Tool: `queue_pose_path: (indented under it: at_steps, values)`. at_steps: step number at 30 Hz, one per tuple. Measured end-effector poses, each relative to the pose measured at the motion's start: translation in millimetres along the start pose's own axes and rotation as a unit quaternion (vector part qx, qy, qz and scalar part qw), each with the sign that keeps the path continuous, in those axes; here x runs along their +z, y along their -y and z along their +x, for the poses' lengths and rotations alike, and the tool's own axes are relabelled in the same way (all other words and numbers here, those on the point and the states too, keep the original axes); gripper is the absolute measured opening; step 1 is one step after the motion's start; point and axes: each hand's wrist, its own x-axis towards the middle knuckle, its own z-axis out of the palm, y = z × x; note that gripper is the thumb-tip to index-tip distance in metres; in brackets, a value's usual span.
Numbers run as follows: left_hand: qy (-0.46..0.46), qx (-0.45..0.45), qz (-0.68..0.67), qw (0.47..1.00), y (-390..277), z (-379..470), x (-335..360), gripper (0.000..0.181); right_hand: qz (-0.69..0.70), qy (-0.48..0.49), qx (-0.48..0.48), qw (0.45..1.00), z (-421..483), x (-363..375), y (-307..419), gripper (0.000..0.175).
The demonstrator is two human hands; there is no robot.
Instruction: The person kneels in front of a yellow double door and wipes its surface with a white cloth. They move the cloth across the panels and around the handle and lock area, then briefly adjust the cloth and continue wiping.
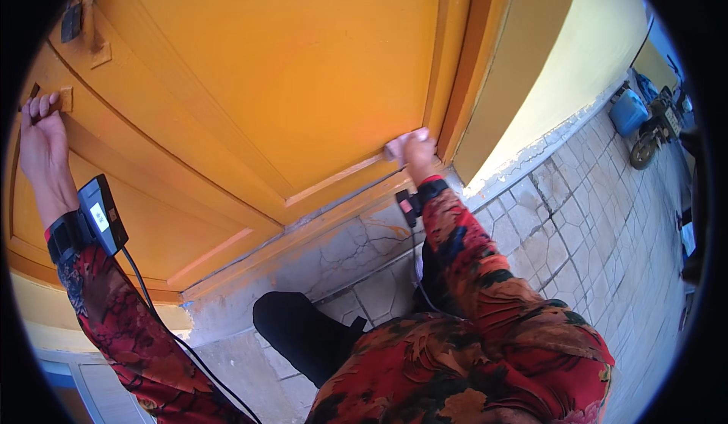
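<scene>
My right hand (420, 154) presses a folded pale pink cloth (394, 148) against the lower right corner of an orange panelled double door (318, 71). It is slightly blurred. At the far left, my left hand (46, 140) is raised, its fingers curled round the handle of the other door leaf, beside an orange mounting plate (67, 99). Most of that handle is hidden by the hand. Above it, the nearer leaf bears a pull handle (89, 20) with a dark piece (71, 23) next to it.
A cracked concrete threshold (352, 242) runs below the door. Grey patterned paving (574, 225) stretches right along a pale yellow wall (569, 83). A motorcycle (654, 128) and a blue container (628, 111) stand farther off. Cabled devices are strapped to both my wrists.
</scene>
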Motion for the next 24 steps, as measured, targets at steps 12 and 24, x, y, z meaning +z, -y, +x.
queue_pose_path:
  at_steps: [12,24]
  values:
    - [-0.069,0.021,0.085,0.994,7,1,16,0.018,-0.171,0.236,-0.010,0.957,-241,131,-63,0.047]
    - [-0.122,0.041,0.028,0.991,12,-25,58,0.008,0.021,0.207,-0.289,0.934,-124,17,87,0.047]
